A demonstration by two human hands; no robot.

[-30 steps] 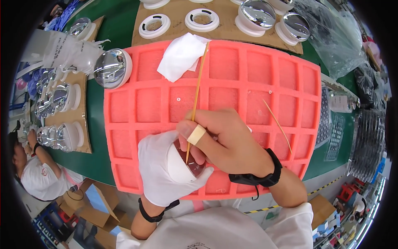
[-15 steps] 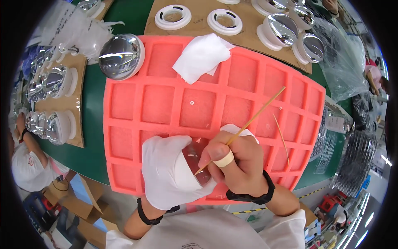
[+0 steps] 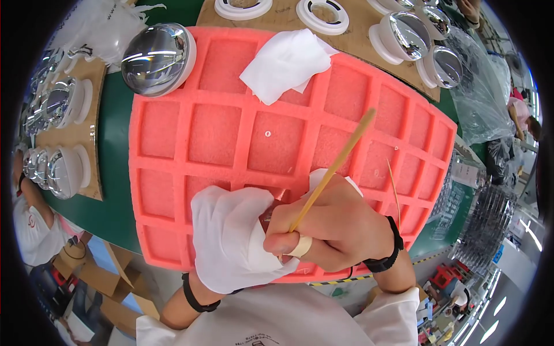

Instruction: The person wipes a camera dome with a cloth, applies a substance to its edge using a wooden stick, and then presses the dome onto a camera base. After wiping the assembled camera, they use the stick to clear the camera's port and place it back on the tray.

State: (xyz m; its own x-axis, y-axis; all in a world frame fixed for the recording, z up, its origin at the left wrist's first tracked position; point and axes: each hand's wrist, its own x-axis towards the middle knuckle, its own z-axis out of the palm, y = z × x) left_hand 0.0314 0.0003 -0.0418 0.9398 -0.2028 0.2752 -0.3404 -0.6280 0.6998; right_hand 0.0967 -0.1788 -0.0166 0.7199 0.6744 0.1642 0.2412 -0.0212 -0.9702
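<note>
A white glove covers my left hand (image 3: 228,239), which is closed around a glossy, clear-looking part (image 3: 266,218) that reflects the pink below it. My right hand (image 3: 334,230) hides most of this part. It is bare, with a cream band (image 3: 301,247) round one finger, and pinches a thin wooden stick (image 3: 337,164). The stick's upper end points up and to the right; its lower tip is hidden behind my fingers. White material (image 3: 320,177) shows just beyond my right hand. Both hands are over the near part of a pink foam tray (image 3: 245,135) with square pockets.
A crumpled white cloth (image 3: 285,66) and a mirrored dome (image 3: 157,60) rest on the tray's far side. A thin sliver (image 3: 395,193) and a tiny ring (image 3: 268,134) lie on it. More domes (image 3: 405,36) and white rings (image 3: 322,15) stand on cardboard beyond.
My right hand has rolled over, and the stick stands steeper, its upper end nearer me. The stick's lower tip, visible before, is now hidden. The whole view has shifted slightly.
</note>
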